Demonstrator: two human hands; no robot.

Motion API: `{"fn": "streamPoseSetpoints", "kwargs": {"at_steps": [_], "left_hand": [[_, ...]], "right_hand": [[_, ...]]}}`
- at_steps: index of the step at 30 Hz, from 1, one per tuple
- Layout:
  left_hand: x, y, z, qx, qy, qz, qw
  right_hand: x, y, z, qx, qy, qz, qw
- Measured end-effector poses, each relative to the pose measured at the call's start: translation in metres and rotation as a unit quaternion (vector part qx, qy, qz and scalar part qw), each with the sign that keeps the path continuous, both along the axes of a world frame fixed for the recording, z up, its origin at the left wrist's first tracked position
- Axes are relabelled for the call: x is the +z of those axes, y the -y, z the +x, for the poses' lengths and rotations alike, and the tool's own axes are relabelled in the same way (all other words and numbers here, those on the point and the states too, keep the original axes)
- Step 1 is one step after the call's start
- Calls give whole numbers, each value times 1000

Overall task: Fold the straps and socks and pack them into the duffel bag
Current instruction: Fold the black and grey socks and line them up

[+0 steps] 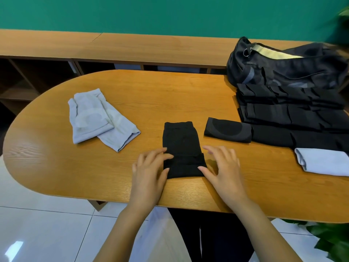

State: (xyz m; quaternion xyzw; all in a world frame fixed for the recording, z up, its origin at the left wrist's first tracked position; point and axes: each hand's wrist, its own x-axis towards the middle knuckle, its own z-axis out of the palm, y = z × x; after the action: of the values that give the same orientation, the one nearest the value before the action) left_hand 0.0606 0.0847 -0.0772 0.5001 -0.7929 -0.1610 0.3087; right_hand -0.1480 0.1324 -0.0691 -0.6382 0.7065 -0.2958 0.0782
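Far left of the black sock (181, 148), a pair of grey socks (98, 118) lay overlapped and unfolded on the table (56, 167), judged to be awaiting their turn. Your left hand (149, 167) lay at the sock's left edge, fingers straight and resting on the doubled near end, apparently to press the fold flat. The sock's near end was turned up over its body. Your right hand (221, 165) was just right of it, fingers spread and gripping nothing, thumb tip at the sock's edge. Further right of the sock lay a folded black piece (227, 132), then stacked black straps (292, 114) and a folded grey piece (321, 161), likely staged for packing. The duffel bag (283, 67) stood far right and behind, unzipped, well apart from the sock.
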Motion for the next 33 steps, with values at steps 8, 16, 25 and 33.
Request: {"fn": "streamPoseSetpoints", "kwargs": {"at_steps": [8, 16, 25, 33], "left_hand": [[-4, 10, 16, -108, 85, 58, 989], [-5, 12, 11, -70, 1, 30, 997], [-3, 5, 16, -38, -39, 76, 996], [0, 5, 9, 23, -128, 70, 989]], "right_hand": [[6, 2, -6, 99, -69, 94, 988], [12, 0, -7, 124, -55, 141, 981], [10, -3, -6, 70, 43, 53, 995], [5, 0, -2, 39, 128, 27, 991]]}}
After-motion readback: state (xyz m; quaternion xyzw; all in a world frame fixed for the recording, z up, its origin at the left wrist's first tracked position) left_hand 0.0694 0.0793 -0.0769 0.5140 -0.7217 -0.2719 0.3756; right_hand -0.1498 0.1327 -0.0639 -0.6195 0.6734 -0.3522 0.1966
